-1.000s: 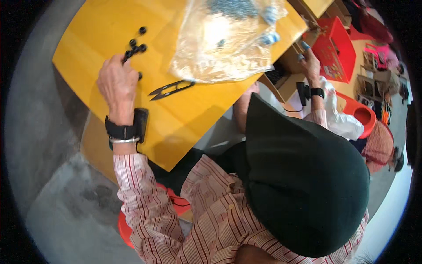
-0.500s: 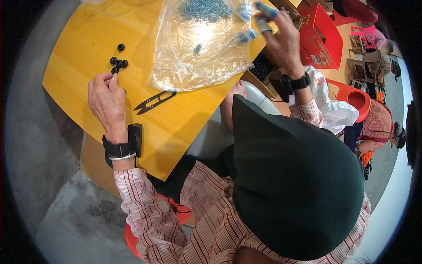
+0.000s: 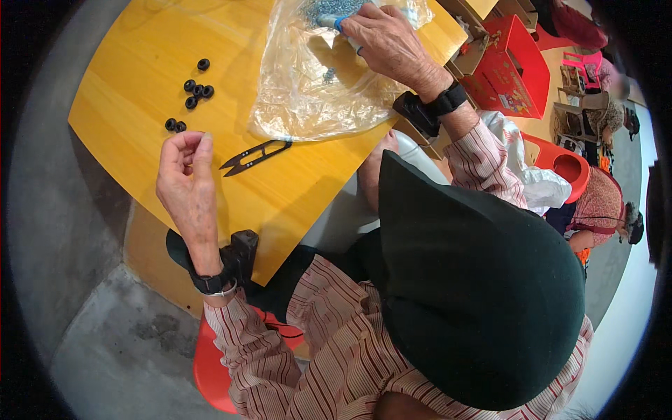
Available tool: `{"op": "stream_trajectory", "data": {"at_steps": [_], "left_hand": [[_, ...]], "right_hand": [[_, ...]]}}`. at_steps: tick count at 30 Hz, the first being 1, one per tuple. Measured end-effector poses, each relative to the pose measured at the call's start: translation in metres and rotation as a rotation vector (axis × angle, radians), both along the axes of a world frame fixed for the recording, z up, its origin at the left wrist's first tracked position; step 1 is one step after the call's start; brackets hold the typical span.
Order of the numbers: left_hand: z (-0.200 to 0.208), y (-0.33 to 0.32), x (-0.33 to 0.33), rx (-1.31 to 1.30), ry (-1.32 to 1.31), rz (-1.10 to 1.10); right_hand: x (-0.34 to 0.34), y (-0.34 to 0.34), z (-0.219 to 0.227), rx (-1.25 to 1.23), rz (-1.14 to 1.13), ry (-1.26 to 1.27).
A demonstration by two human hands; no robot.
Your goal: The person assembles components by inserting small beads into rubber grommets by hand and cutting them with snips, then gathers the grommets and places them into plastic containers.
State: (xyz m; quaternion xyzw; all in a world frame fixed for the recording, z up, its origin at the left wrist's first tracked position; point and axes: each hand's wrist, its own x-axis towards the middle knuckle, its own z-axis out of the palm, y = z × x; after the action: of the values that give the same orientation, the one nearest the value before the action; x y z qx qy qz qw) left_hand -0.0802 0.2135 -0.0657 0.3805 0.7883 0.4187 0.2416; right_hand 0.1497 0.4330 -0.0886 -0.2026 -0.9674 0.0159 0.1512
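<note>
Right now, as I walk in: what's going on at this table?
A person in a striped shirt is working at a yellow table with both hands. The right hand is over the clear plastic, fingers at a heap of small bluish pieces; whether it grips any is hidden. The left hand is beside the nearest of seven black round pieces; I can't make out anything in its fingers. Dark snips lie by the plastic's near edge, in neither hand.
</note>
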Motion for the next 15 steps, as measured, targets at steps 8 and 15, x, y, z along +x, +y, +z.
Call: {"op": "stream_trajectory", "data": {"at_steps": [8,15], "left_hand": [[-0.003,-0.004,0.006,0.118,-0.281,-0.001],[-0.001,-0.019,0.002,0.117,-0.370,0.003]], "right_hand": [[0.010,0.005,-0.006,0.066,-0.039,-0.086],[0.019,0.003,-0.009,-0.341,-0.109,0.255]]}}
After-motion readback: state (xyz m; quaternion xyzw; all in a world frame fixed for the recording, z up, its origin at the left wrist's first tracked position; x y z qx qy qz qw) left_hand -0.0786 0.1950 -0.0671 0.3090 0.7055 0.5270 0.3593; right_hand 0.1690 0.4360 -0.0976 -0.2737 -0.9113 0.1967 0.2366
